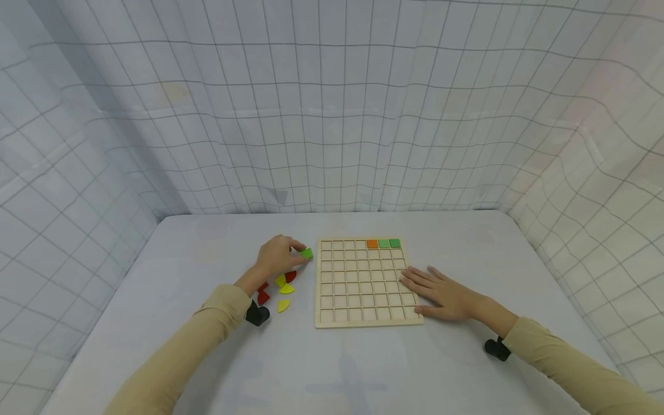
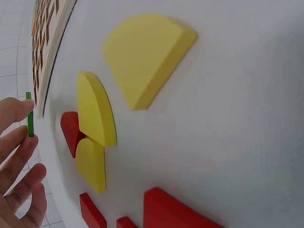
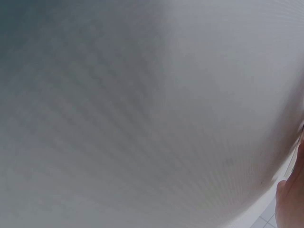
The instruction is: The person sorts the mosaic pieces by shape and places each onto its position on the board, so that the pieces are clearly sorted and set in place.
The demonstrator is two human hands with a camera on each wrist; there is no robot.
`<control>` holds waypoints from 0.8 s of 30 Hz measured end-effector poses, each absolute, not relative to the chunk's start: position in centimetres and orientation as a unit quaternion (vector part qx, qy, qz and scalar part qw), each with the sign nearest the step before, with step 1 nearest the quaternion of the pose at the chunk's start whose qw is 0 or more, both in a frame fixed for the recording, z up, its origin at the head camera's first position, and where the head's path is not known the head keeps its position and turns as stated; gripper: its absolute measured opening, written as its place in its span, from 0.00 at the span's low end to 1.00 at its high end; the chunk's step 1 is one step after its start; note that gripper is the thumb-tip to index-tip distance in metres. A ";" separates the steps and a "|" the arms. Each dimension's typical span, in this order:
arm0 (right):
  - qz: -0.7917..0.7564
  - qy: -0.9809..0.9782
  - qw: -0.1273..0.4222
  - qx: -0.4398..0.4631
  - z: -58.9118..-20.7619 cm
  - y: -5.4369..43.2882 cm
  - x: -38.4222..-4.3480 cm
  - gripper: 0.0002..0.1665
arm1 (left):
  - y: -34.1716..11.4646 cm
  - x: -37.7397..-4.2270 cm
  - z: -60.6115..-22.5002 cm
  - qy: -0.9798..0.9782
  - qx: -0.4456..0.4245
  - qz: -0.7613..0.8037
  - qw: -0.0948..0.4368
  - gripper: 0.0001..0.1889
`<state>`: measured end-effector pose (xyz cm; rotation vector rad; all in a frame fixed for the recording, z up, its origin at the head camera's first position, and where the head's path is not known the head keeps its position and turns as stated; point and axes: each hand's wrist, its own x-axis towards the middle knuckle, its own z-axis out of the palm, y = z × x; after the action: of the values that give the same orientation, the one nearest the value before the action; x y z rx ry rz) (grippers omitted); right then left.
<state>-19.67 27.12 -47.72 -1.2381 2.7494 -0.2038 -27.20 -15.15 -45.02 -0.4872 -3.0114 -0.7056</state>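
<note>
My left hand (image 1: 278,255) pinches a thin green square tile (image 1: 307,253) between thumb and fingers, just left of the wooden grid board (image 1: 317,288). The left wrist view shows that green tile (image 2: 30,114) edge-on, its other fingers loosely bent. My right hand (image 1: 443,295) lies flat with fingers spread, fingertips on the board's right edge. Along the board's top row sit an orange tile (image 1: 372,244), a light green tile (image 1: 384,244) and a darker green tile (image 1: 395,243) at the right corner. Only a sliver of the right hand (image 3: 290,199) enters its wrist view.
Left of the board lie several yellow quarter-round pieces (image 2: 147,57) and several red pieces (image 2: 173,211), some touching each other. A white table (image 1: 363,369) bears everything. Grid-patterned white curtains (image 1: 342,115) hang behind and on both sides.
</note>
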 end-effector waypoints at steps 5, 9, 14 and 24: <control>-0.072 0.908 0.067 -0.406 -47.7 27.2 -19.7 0.42 | -14.2 -27.5 -45.2 -0.955 -0.169 -0.242 0.006 0.17; -0.066 0.910 0.070 -0.403 -47.7 27.2 -19.7 0.43 | -13.4 -27.7 -45.0 -0.951 -0.186 -0.248 0.014 0.17; -0.068 0.911 0.078 -0.399 -47.6 27.1 -19.8 0.43 | -12.4 -28.0 -44.8 -0.948 -0.197 -0.250 0.017 0.18; -0.069 0.913 0.085 -0.393 -47.7 27.0 -19.8 0.42 | -10.5 -28.7 -44.3 -0.944 -0.210 -0.254 0.017 0.17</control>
<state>-19.83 27.03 -47.72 -1.1706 2.7232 -0.2048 -28.75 -10.52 -44.33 -0.6529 -2.9338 -0.7882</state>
